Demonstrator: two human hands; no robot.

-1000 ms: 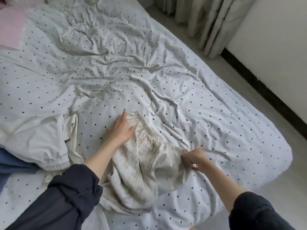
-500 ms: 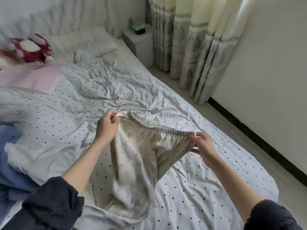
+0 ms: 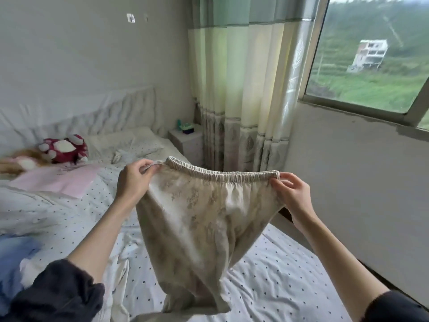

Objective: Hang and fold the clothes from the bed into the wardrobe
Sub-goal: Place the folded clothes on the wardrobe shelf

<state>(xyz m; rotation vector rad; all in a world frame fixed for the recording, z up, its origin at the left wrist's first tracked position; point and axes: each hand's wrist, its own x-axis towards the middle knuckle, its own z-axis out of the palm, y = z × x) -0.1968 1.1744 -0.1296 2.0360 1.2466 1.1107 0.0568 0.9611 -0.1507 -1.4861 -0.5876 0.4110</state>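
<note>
1. The left hand pinches the left end of the elastic waistband of the beige patterned trousers, fingers curled over the fabric edge.
2. The right hand pinches the right end of the same waistband between thumb and fingertips, the other fingers loosely raised.
3. The trousers hang in the air between both hands, waistband stretched nearly level, legs drooping toward 6 o'clock where the hems reach the bed.
4. The bed carries a white sheet with dark dots, rumpled.
5. At 9 o'clock from the trousers lies a pink cloth; beyond it, toward 10 o'clock, sits a red and white plush toy.
6. A blue garment lies at 8 o'clock on the bed's left edge.
7. A curtain hangs at 12 o'clock, with a small nightstand just left of its foot.
</note>
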